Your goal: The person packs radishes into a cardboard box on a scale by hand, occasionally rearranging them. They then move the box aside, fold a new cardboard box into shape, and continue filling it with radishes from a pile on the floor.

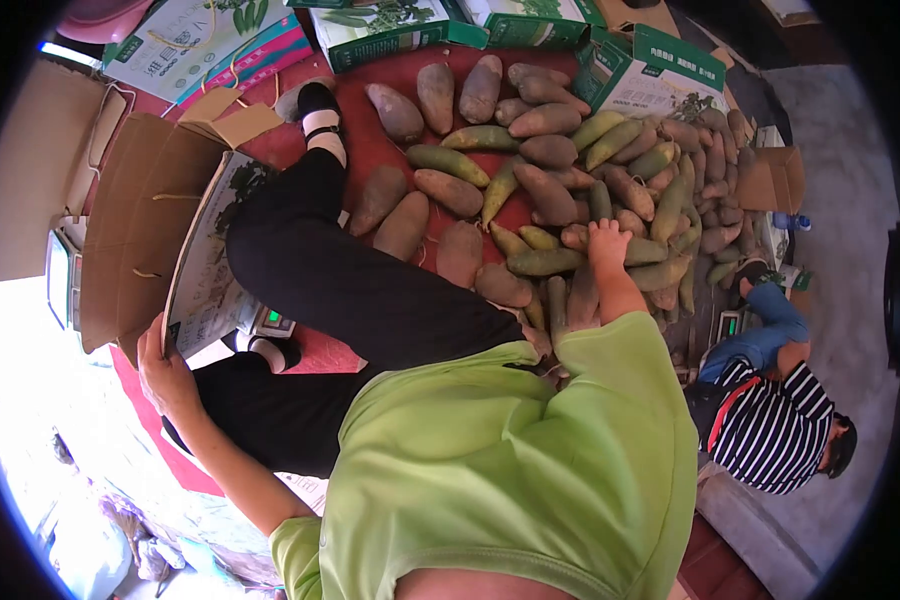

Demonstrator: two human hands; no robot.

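Observation:
An upturned-flap cardboard box (150, 215) with a printed side stands at the left. My left hand (168, 382) is closed on its near lower edge, fingers around the printed panel. My right hand (608, 246) reaches into a big pile of long radishes, some green and some brown with soil. Its fingers curl down over a green radish (645, 251), partly hiding it. Another green radish (545, 262) lies just left of that hand. Under the box's near side, a scale (272, 322) with a green lit display partly shows.
Printed green-and-white cartons (660, 75) line the far side. Loose brown radishes (395, 112) lie on the red cloth (360, 75). My outstretched leg (320, 260) lies between box and pile. At right, a person in a striped shirt (770, 425) sits beside another scale (730, 324).

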